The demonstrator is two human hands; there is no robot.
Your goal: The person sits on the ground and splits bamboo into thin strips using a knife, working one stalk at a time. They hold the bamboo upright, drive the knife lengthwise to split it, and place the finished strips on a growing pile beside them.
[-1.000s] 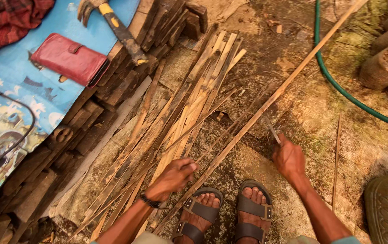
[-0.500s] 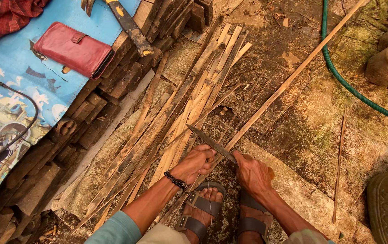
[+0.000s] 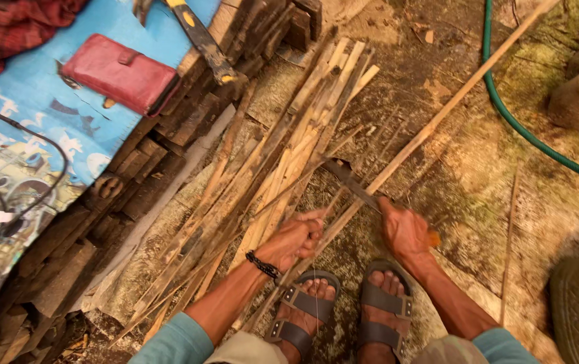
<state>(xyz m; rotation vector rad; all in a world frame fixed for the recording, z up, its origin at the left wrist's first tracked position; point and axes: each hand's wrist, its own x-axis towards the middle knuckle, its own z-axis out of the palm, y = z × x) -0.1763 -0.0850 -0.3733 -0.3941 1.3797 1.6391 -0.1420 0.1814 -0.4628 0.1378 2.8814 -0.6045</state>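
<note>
1. Splitting is what this looks like: the long bamboo pole (image 3: 437,125) runs from the top right corner down to the person's feet, and the near end of it sits between the two hands.
2. The left hand (image 3: 296,239) is curled shut around the near end of the pole, fingers pressed together, holding it steady just above the sandals (image 3: 343,310).
3. The right hand (image 3: 404,232) is closed tight on the handle of a knife (image 3: 350,182) (dark blade, fairly long), and the blade lies across the pole just ahead of the left hand. I can't tell if the edge has bitten into the wood or only rests on it.
4. How far along, as far as I can judge: the pole looks whole for nearly all its length, so this one seems barely begun.
5. Just left of the pole is a big pile of strips (image 3: 269,182), thin and flat, fanned out over the ground, so a fair bit of splitting looks already done. One thin stick (image 3: 508,249) lies apart on the right.
6. Further out: rough wood blocks (image 3: 154,168) stacked along the left, then a blue mat (image 3: 40,114) with a red wallet (image 3: 121,74) on it, and a green hose (image 3: 511,114) curving over the dirt at the top right.
</note>
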